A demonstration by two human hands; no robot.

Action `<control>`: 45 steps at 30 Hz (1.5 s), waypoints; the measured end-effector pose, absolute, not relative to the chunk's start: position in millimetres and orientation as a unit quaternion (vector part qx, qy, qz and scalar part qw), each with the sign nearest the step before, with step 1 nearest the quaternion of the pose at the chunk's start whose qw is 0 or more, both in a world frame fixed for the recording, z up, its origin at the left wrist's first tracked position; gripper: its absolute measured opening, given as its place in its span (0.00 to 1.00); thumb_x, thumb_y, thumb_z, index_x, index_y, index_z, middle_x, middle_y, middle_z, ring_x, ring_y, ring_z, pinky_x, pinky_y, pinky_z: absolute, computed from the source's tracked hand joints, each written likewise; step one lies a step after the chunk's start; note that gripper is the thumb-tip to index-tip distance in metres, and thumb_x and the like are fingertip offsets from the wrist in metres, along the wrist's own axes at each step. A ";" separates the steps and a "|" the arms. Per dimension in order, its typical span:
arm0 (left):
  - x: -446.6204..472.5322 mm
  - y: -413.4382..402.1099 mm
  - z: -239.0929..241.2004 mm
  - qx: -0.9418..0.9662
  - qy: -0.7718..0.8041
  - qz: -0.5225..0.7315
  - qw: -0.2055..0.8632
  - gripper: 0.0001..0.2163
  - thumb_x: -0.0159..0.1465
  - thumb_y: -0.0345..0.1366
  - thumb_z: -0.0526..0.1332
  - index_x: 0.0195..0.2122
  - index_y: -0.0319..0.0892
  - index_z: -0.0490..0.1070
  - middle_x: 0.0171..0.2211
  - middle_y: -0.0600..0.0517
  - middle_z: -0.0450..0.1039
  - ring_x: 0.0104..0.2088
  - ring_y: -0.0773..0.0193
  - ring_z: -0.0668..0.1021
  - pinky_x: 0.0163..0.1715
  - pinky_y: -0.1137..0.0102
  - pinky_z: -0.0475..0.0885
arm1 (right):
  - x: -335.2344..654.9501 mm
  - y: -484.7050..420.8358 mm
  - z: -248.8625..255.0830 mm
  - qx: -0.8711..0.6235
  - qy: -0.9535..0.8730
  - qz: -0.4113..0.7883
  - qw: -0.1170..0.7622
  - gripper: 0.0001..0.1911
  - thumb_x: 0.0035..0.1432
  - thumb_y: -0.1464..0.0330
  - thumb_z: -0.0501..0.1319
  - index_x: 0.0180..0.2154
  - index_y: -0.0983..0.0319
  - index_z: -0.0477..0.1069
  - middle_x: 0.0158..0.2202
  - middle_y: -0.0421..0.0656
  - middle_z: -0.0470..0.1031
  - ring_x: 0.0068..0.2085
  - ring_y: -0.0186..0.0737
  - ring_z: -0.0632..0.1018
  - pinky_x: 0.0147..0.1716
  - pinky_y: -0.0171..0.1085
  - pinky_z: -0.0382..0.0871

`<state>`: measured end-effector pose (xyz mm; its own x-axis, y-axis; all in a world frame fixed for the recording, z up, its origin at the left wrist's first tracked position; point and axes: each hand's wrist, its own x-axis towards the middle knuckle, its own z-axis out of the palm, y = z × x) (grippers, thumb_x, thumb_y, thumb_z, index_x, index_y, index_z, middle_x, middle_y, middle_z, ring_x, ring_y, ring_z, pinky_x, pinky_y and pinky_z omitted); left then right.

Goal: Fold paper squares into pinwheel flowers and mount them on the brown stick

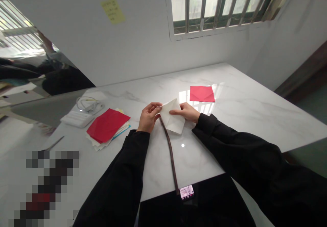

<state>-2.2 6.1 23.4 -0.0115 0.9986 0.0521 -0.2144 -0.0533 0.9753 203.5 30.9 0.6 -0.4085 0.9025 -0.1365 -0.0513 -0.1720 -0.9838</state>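
A folded sheet of white paper [173, 119] lies on the white marble table [242, 118] in front of me. My left hand [148, 116] pinches its upper left corner with the fingers curled. My right hand [186, 112] presses down on the paper's upper right part, index finger stretched along a fold. Both arms are in black sleeves. A thin dark strap [170, 152] runs from under the paper toward me.
A folded red paper [201, 93] lies further back on the right. To the left is a stack of coloured sheets with a red one on top [107, 125], a white box [76, 118] and a coiled white cable [88, 104]. A barred window is above.
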 end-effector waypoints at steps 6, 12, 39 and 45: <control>-2.5 8.0 22.9 0.415 0.413 0.575 0.572 0.18 0.53 0.48 0.76 0.37 0.41 0.80 0.37 0.50 0.79 0.33 0.66 0.79 0.33 0.73 0.74 | 203.2 31.7 -0.6 -0.401 -0.522 0.655 0.370 0.14 0.54 0.64 0.77 0.38 0.67 0.83 0.38 0.49 0.86 0.34 0.40 0.83 0.34 0.34 0.78; -3.6 8.7 20.6 0.417 0.408 0.568 0.580 0.22 0.54 0.43 0.77 0.48 0.44 0.79 0.42 0.49 0.82 0.37 0.62 0.82 0.39 0.69 0.77 | 202.9 32.0 -1.3 -0.390 -0.526 0.654 0.379 0.13 0.55 0.64 0.76 0.38 0.67 0.83 0.37 0.47 0.85 0.33 0.39 0.83 0.34 0.33 0.77; 4.4 0.6 24.6 0.419 0.422 0.549 0.587 0.22 0.50 0.42 0.77 0.47 0.46 0.79 0.39 0.51 0.79 0.35 0.64 0.79 0.33 0.72 0.74 | 200.6 29.5 1.7 -0.403 -0.541 0.634 0.378 0.12 0.56 0.66 0.76 0.40 0.67 0.83 0.38 0.47 0.86 0.36 0.40 0.83 0.36 0.34 0.78; 4.8 1.2 23.4 0.395 0.409 0.533 0.627 0.29 0.60 0.58 0.68 0.56 0.46 0.76 0.47 0.45 0.80 0.43 0.54 0.82 0.36 0.66 0.78 | 200.8 30.4 0.6 -0.400 -0.548 0.630 0.378 0.10 0.56 0.66 0.76 0.37 0.66 0.83 0.37 0.46 0.86 0.34 0.38 0.83 0.34 0.33 0.76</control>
<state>4.8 1.2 23.4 0.0974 0.9910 -0.0920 -0.3454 0.1204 0.9307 200.8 30.4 0.6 -0.3952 0.9141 -0.0904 -0.0381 -0.1147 -0.9927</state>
